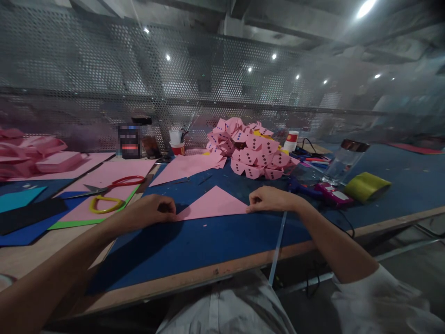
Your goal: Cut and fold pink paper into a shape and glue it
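A pink paper triangle [216,204] lies on the blue table mat [194,246], its peak pointing away from me and its long edge toward me. My left hand [158,208] pinches the left corner with curled fingers. At the right corner, my right hand [266,199] grips the paper between thumb and fingers. Behind the triangle rests a larger pink sheet [187,167]. Just beyond, folded pink paper pieces with dark diamond marks [260,155] are heaped together.
Scissors with red and yellow handles [107,204] lie open on coloured sheets at left. Pink folded pieces [31,153] sit farther left. At right are a glass jar [344,162], a yellow-green roll [367,187] and a magenta glue gun [333,194]. Paper cups [291,140] stand behind.
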A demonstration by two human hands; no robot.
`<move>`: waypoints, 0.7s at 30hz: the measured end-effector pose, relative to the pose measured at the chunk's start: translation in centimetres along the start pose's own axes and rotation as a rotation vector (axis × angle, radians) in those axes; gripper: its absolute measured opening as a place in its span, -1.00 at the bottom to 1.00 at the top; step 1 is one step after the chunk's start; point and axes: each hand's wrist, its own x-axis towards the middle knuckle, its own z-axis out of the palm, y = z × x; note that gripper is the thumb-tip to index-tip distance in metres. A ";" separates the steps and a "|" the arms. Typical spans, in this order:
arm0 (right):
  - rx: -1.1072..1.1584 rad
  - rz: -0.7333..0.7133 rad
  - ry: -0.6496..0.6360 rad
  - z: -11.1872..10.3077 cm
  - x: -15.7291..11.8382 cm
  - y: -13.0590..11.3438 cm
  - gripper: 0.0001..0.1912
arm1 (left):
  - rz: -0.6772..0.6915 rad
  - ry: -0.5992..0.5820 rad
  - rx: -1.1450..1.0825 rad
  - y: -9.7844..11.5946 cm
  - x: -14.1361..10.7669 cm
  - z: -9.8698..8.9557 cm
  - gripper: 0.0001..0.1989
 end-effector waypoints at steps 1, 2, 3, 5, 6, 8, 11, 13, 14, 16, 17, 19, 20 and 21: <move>0.000 -0.002 -0.002 0.0 0.0 0.0 -0.57 | 0.002 -0.010 -0.005 -0.2 0.0 0.0 -0.65; 0.000 -0.003 -0.004 0.0 0.0 -0.1 -0.56 | 0.000 -0.019 -0.011 -0.4 0.1 0.0 -0.64; 0.001 -0.003 -0.005 0.0 0.0 -0.1 -0.56 | -0.002 -0.027 -0.016 -0.5 0.2 0.0 -0.62; 0.003 0.002 -0.004 0.0 0.0 -0.1 -0.56 | -0.007 -0.036 -0.023 -0.7 0.2 0.0 -0.62; 0.004 0.004 -0.004 0.0 0.0 -0.1 -0.56 | -0.009 -0.037 -0.025 -0.7 0.2 0.0 -0.63; 0.007 0.004 -0.003 0.0 0.0 0.0 -0.57 | -0.007 -0.030 -0.026 -0.7 0.2 0.0 -0.64; 0.006 -0.001 -0.005 0.0 0.0 0.0 -0.57 | 0.004 -0.011 -0.020 -0.7 0.1 0.0 -0.66; 0.002 -0.001 -0.006 0.0 0.0 0.0 -0.57 | 0.020 0.005 -0.008 -0.6 0.1 0.0 -0.67; 0.001 0.000 -0.007 0.0 0.0 0.0 -0.56 | 0.031 0.010 -0.003 -0.6 0.1 0.0 -0.68; 0.000 0.003 -0.006 0.0 0.0 0.0 -0.56 | 0.058 0.014 -0.003 -0.5 0.2 0.1 -0.70; 0.000 0.002 -0.006 0.0 0.0 0.1 -0.55 | 0.071 0.012 -0.013 -0.4 0.2 0.1 -0.72; -0.003 -0.001 -0.005 0.0 0.1 0.2 -0.54 | 0.090 0.014 -0.046 -0.2 0.2 0.2 -0.75; -0.006 -0.001 -0.003 0.1 0.1 0.2 -0.54 | 0.097 0.019 -0.068 0.0 0.2 0.3 -0.76; -0.010 -0.002 0.000 0.1 0.1 0.2 -0.55 | 0.105 0.025 -0.089 0.1 0.2 0.3 -0.77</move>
